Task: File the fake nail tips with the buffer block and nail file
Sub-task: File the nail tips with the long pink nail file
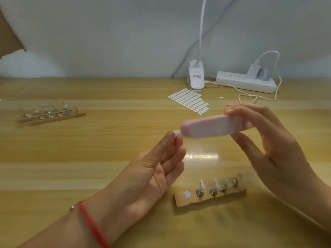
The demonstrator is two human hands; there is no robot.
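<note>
Pink and blurred, the buffer block (213, 128) is pinched at its far end by the right hand (268, 145), with the fingers (238, 110) curled over the top and the thumb underneath. Its free end touches the fake nail tip (176, 132), a small pale piece pinched at the fingertips (171, 140) of the left hand (155, 170); the lower fingers of that hand lie loosely folded toward the palm. The step in hand looks like buffing that tip's edge. To do it well, I judge the left pinch should sit firm and close to the tip's base, so the tip neither flexes nor springs out. The right hand should draw the block across in short, light strokes, flat to the edge rather than digging in with a corner. Below the right hand's fingers, a wooden holder (211, 197) on the table carries more tips on small metal stands, and one spot shows only a white dot. Several things are hard to make out: the tip's shape, how much of it is worn, whether a stand is pinched along with it, and the block's grit. No nail file is visible.
</note>
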